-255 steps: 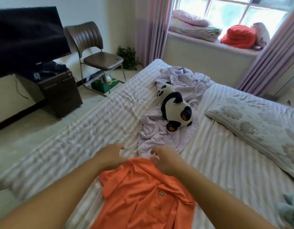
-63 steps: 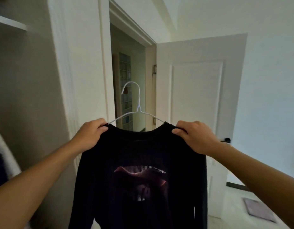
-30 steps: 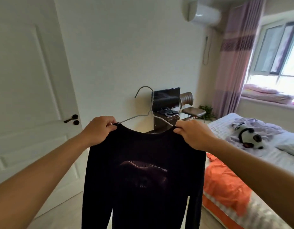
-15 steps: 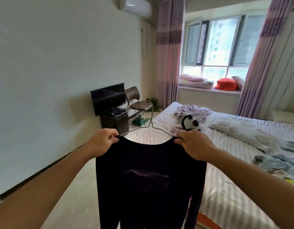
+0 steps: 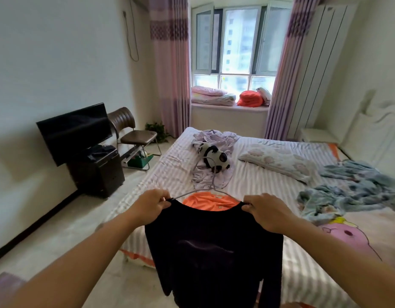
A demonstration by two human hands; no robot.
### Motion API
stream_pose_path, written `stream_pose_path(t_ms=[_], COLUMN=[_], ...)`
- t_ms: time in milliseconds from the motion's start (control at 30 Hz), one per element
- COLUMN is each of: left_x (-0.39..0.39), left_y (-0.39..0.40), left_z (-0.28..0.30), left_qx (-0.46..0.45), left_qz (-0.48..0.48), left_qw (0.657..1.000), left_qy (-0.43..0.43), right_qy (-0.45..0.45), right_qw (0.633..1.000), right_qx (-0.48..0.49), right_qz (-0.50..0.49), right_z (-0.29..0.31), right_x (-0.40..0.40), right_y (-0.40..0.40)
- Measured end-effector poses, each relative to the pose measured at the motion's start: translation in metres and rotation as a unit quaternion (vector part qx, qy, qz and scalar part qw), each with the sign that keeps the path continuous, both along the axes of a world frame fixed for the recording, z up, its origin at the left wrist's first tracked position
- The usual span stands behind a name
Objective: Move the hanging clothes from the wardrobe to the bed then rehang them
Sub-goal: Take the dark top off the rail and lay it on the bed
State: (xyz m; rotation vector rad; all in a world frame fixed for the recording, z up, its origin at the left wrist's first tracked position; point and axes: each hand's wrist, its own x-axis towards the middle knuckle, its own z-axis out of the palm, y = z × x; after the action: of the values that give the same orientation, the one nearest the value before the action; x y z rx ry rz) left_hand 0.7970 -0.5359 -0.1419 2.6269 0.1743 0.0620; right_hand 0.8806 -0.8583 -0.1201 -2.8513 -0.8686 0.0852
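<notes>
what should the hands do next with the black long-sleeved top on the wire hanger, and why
Probably lower the black long-sleeved top onto the striped bed, beside or over the orange shirt. The left hand and right hand each grip a shoulder on the thin wire hanger, and the top hangs in the air at the bed's near edge.

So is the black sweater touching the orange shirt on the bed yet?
Cannot tell. In the head view the black sweater, held up at its shoulders by the left hand and right hand, overlaps the orange shirt, hiding any contact or gap.
</notes>
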Motion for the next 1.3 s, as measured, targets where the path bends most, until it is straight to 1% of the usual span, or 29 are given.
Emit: stream_pose_path(t_ms=[100, 200, 367, 500, 667, 900, 1000, 1133, 1200, 1300], left_x=[0.039, 0.082, 0.152, 0.206, 0.266, 0.361, 0.407, 0.467, 0.491, 0.521], left_y=[0.006, 0.010, 0.012, 0.013, 0.017, 0.037, 0.053, 0.068, 0.073, 0.079], left_z=[-0.018, -0.034, -0.071, -0.098, -0.128, -0.165, -0.187, -0.214, -0.224, -0.240], left_qx=[-0.001, -0.006, -0.010, -0.019, -0.024, -0.047, -0.050, -0.052, -0.037, 0.036], left_qz=[-0.009, -0.012, -0.004, 0.014, 0.050, 0.096, 0.101, 0.093, 0.086, 0.083], left_qw=[1.000, 0.999, 0.998, 0.996, 0.992, 0.986, 0.986, 0.987, 0.990, 0.993], left_qy=[0.025, 0.029, 0.055, 0.083, 0.113, 0.125, 0.126, 0.121, 0.108, 0.076], right_qy=[0.032, 0.044, 0.096, 0.144, 0.179, 0.200, 0.211, 0.209, 0.208, 0.215], right_qw=[0.999, 0.998, 0.995, 0.989, 0.984, 0.979, 0.976, 0.970, 0.967, 0.962], right_qx=[-0.007, -0.013, -0.005, 0.003, -0.002, -0.008, -0.005, -0.012, -0.009, -0.002], right_qz=[-0.015, -0.038, -0.035, -0.023, -0.021, -0.028, -0.056, -0.123, -0.146, -0.170], right_z=[-0.019, -0.038, -0.078, -0.110, -0.136, -0.163, -0.178, -0.207, -0.215, -0.230], right_x=[0.030, 0.070, 0.152, 0.219, 0.287, 0.373, 0.408, 0.451, 0.469, 0.497], right_y=[0.006, 0.010, 0.015, 0.021, 0.033, 0.055, 0.071, 0.091, 0.099, 0.109])
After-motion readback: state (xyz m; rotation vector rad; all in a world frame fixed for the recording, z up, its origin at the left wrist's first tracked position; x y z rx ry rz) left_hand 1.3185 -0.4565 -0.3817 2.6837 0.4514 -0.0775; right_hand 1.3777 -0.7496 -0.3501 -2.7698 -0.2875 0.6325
